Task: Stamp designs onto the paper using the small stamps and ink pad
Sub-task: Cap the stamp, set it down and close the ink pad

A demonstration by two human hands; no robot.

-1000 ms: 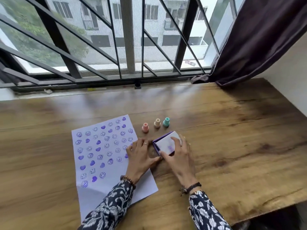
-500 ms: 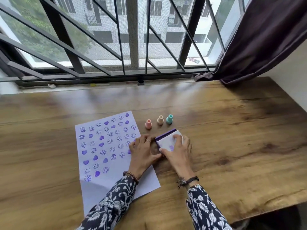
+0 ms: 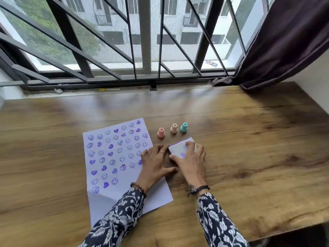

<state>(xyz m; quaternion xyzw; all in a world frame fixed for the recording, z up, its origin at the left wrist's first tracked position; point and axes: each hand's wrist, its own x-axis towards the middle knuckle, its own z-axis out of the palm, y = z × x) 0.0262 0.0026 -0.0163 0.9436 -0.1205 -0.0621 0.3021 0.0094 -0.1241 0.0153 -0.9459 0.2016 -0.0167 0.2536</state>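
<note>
A white paper sheet (image 3: 124, 175) covered with purple smiley and heart prints lies on the wooden table (image 3: 249, 148). To its right sits the ink pad (image 3: 179, 148), its ink-smudged white lid down and a purple strip showing along the far edge. My right hand (image 3: 190, 163) is on the lid, fingers over its far right corner and thumb at its near left corner. My left hand (image 3: 154, 164) lies flat on the paper's right edge with fingers spread and fingertips at the pad's left side. Behind the pad stand a pink stamp (image 3: 161, 132), a beige stamp (image 3: 174, 128) and a teal stamp (image 3: 184, 127).
A barred window (image 3: 142, 50) runs along the table's far edge. A dark curtain (image 3: 284, 41) hangs at the right, its end resting on the table's back right corner. The table's front edge drops off at the lower right.
The white lid, tilted up earlier, has come down onto the ink pad under my right hand. My left hand has stayed beside the pad.
</note>
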